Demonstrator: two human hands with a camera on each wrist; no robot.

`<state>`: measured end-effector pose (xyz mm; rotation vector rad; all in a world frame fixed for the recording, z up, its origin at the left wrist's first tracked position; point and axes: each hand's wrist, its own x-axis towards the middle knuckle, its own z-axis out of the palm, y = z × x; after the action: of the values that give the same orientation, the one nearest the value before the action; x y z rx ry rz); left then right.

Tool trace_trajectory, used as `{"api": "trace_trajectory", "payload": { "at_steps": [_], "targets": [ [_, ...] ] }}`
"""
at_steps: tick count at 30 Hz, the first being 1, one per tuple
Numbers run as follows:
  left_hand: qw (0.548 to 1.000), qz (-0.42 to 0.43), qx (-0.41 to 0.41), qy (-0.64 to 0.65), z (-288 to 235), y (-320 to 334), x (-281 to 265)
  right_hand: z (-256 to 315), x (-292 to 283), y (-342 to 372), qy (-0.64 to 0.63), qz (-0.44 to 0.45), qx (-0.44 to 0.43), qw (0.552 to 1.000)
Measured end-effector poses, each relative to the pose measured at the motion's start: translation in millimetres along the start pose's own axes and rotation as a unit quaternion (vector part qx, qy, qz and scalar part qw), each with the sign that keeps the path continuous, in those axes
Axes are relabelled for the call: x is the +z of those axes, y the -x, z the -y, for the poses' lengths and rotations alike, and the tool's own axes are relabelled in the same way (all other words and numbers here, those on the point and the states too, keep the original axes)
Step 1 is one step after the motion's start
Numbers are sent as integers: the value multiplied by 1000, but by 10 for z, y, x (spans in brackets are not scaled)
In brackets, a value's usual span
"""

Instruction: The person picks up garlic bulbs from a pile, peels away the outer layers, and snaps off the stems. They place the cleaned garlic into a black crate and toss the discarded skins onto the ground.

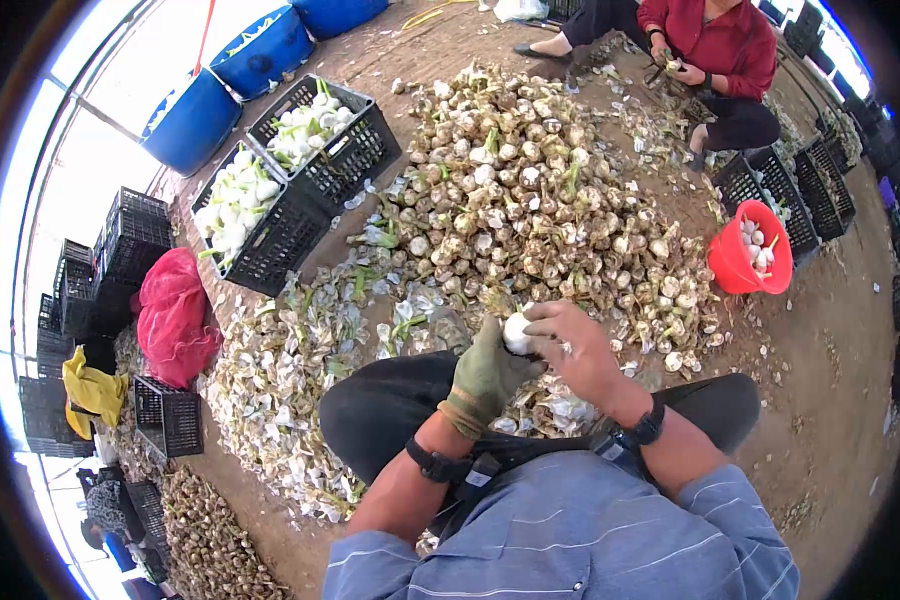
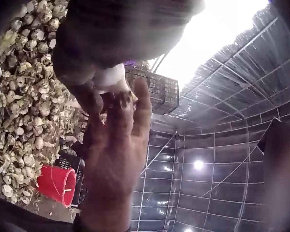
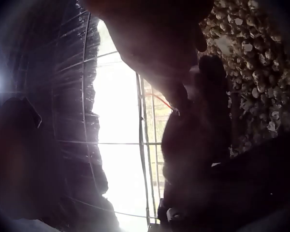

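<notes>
A white garlic bulb (image 1: pixel 518 333) is held over my lap, in front of the heap. My left hand (image 1: pixel 487 378), in a green work glove, grips it from the left with the thumb up along its side. From the right, my bare right hand (image 1: pixel 577 350) has its bent fingers on the bulb's side. Seen from the left wrist, the bulb (image 2: pixel 110 77) shows white between the dark glove and the right hand's fingertips (image 2: pixel 141 92). The right wrist view is too dark to show the bulb clearly.
Unpeeled garlic (image 1: pixel 530 200) is heaped ahead of me, with peeled skins (image 1: pixel 270 420) strewn at left. Black crates (image 1: pixel 310 185) of trimmed white bulbs stand front left. A red bucket (image 1: pixel 735 262) holding several bulbs is at right. Another person (image 1: pixel 715 60) sits beyond the heap.
</notes>
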<state>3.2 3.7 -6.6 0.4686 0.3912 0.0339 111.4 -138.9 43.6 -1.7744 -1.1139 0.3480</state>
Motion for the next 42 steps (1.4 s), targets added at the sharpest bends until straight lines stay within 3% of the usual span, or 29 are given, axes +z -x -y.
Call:
{"api": "trace_trajectory", "payload": {
  "at_steps": [2,3,6,7,8,9,11,17,18,19,21,25,29,32,33,34,36,39,41,42],
  "targets": [
    [1000,-10,-22,-7,-71,52,105,-85,-36,-60,-174,-28,115,978],
    [999,-14,-25,-32,-105,83,118,-94,-41,-101,-171,-56,114,977],
    [998,-31,-15,-43,-156,81,153,-371,116,-91,-368,-113,246,889],
    [997,-45,-11,-57,-151,53,58,-406,158,-99,-440,-142,265,846],
    [996,-59,-8,-71,-150,30,-8,-440,175,-107,-468,-150,276,826],
    [984,-132,-7,-118,-188,43,75,-452,192,-125,-495,-157,287,805],
    [977,-151,19,-149,-203,80,65,-457,214,-152,-528,-167,306,774],
    [951,-183,101,-227,-223,142,159,-354,317,-232,-495,-174,333,784],
    [943,-185,125,-248,-245,149,181,-357,342,-240,-469,-161,334,802],
    [898,-99,249,-350,-235,180,164,-380,360,-236,-447,-143,331,819],
    [868,-108,275,-400,-184,141,89,-436,474,-255,-394,-111,325,852],
    [933,-141,148,-296,-372,199,18,-420,582,-323,-368,-46,319,872],
    [918,-142,146,-339,-609,288,-56,-106,537,-490,-374,39,318,870],
    [718,-114,201,-657,-906,413,138,-193,654,-484,-365,96,281,882],
    [712,-108,226,-655,-891,396,93,-238,712,-498,-368,107,267,884],
    [679,-131,256,-676,-903,373,71,-273,741,-522,-371,119,253,885],
    [606,-173,315,-709,-970,335,43,-440,782,-549,-399,100,356,839],
    [720,-208,282,-600,-1179,388,340,-976,974,-544,-385,40,477,789],
    [611,-213,375,-665,-1155,297,240,-1368,1231,-863,-396,64,457,794],
    [627,-213,393,-638,-1169,290,305,-1481,1266,-1056,-402,73,450,794]
  ]
}}
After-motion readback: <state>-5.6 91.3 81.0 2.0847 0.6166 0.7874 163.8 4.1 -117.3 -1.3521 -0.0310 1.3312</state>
